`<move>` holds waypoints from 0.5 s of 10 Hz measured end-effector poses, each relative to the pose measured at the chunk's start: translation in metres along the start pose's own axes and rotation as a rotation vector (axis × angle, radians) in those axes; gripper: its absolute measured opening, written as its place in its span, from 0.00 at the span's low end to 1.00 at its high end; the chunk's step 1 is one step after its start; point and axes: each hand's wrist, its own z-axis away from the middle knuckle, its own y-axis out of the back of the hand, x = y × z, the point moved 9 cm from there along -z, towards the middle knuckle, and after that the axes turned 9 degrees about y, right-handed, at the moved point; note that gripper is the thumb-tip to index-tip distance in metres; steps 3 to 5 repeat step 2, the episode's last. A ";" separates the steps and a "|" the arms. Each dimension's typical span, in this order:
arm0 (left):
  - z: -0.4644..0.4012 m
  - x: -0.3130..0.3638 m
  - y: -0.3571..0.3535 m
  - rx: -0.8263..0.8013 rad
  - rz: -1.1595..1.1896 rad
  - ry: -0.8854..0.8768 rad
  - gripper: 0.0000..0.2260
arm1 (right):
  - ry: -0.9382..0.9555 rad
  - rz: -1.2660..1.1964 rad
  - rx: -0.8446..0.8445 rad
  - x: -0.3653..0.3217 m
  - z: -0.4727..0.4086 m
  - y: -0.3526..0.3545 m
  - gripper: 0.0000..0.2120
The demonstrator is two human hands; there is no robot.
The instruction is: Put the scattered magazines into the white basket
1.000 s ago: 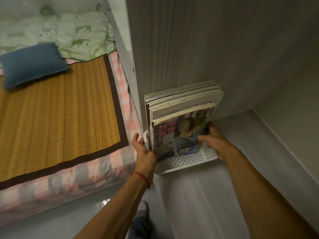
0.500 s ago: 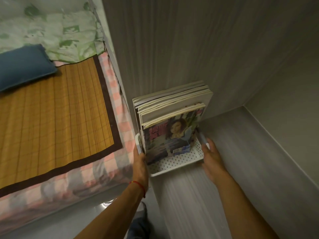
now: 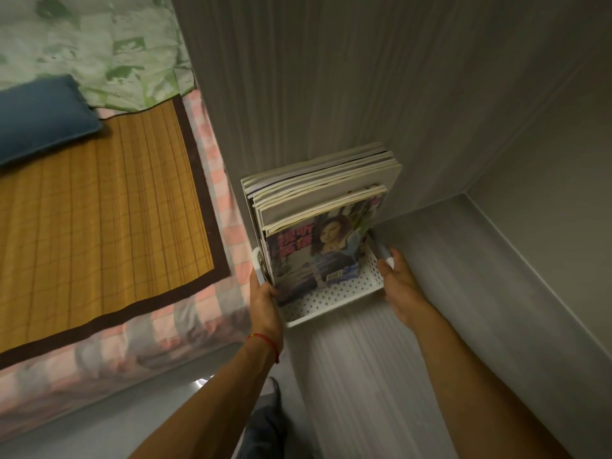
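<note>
1. The left hand (image 3: 265, 304) grips the left end of the white basket (image 3: 334, 301). Its fingers curl over the rim there, beside the front magazine's lower corner.
2. The right hand (image 3: 399, 283) holds the basket's right end. The thumb lies along the side wall, and the fingers wrap round the outside and under the corner.
3. A thin red string bracelet (image 3: 266, 341) circles the left wrist. Both forearms are bare and reach in from the bottom of the view.
4. The basket is shallow, with small round holes dotted across its walls. It sits on a pale wood-grain shelf (image 3: 364, 376), close to the tall grey panel (image 3: 314, 77) behind it.
5. The magazines (image 3: 318, 207) stand upright inside the basket, packed together and leaning back against the panel. They rise well above the basket's rim.
6. The front magazine (image 3: 318, 253) is shorter than the others. Its cover shows a person and large pink lettering, too blurred to read.
7. To the left lies a bed with a yellow-brown woven mat (image 3: 99, 207) edged in dark brown, spread over a pink checked sheet (image 3: 212, 154).
8. A blue pillow (image 3: 43, 117) rests at the mat's far end, touching a green-and-white patterned quilt (image 3: 92, 44).
</note>
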 end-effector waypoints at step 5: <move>0.002 0.004 0.003 -0.087 -0.071 0.012 0.30 | 0.136 0.009 0.092 -0.004 0.041 -0.004 0.33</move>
